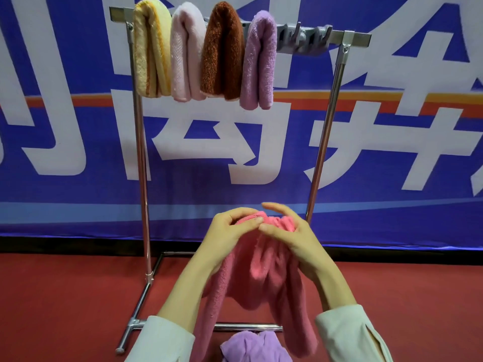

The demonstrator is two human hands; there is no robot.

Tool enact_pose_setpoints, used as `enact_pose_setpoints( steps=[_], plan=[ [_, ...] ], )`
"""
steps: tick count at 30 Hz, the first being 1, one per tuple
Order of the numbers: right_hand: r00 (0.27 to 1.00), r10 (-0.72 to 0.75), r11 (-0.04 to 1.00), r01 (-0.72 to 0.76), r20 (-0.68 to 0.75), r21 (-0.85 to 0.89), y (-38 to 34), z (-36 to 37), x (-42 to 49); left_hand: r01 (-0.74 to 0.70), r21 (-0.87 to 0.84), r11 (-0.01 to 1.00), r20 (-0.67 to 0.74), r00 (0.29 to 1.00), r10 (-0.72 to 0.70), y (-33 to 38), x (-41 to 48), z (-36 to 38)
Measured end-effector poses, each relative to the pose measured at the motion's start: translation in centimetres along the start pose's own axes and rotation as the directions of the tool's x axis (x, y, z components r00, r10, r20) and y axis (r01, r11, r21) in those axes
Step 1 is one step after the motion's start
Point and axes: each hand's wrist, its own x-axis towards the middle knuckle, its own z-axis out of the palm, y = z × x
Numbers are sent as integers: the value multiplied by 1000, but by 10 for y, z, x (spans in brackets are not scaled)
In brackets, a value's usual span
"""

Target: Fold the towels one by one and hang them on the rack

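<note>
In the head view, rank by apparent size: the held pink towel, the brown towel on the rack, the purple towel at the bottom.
Largest: pink towel, though nearest the camera.
Then: brown towel.
Smallest: purple towel, cut off by the frame.

left hand [230, 232], right hand [292, 233] pinch pink towel [261, 278] | rack [326, 121] holds four folded towels [222, 53]

A yellow towel [150, 48], pale pink towel [187, 56], brown towel [223, 50] and lilac towel [258, 61] are hanging folded over the top bar of the rack [140, 152]. A bright pink towel [261, 273] is dangling bunched before the rack's lower half. A purple towel [254, 347] is lying crumpled at its base.
</note>
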Motion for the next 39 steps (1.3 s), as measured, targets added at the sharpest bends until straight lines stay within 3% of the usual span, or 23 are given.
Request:
enact_pose_setpoints(
  steps=[4,9,16,19,23,27,31,35,39],
  plan=[
    [999,-8,1000,8,-54,1,-1,3,-2,-1,20,1000,17,1000,1,0,-1,-4],
    [979,-74,995,85,-191,49,0,0,0,51,200,978,-53,998,-41,-11,1,-10],
    [902,-62,915,222,-427,336,-4,-15,6,93,169,981,-207,977,-57,-18,3,-27],
    [855,-12,909,225,-518,351,2,-23,9,77,90,993,-115,991,-66,-12,1,-25],
    [810,26,903,233,-586,362,8,-28,12,139,159,978,81,985,-153,-8,-2,-16],
    [863,24,924,173,-504,342,7,-26,10,170,36,985,-17,985,-169,-10,0,-8],
    [967,-12,992,43,-254,117,4,-18,3,86,-33,996,-83,993,-88,-8,2,5],
    [999,30,997,-31,-11,-69,1,-10,-2,15,-21,1000,-51,999,-17,0,-1,15],
    [998,45,994,-48,-35,-102,2,-6,-3,18,-8,1000,-71,997,-18,-4,0,11]
  ],
)
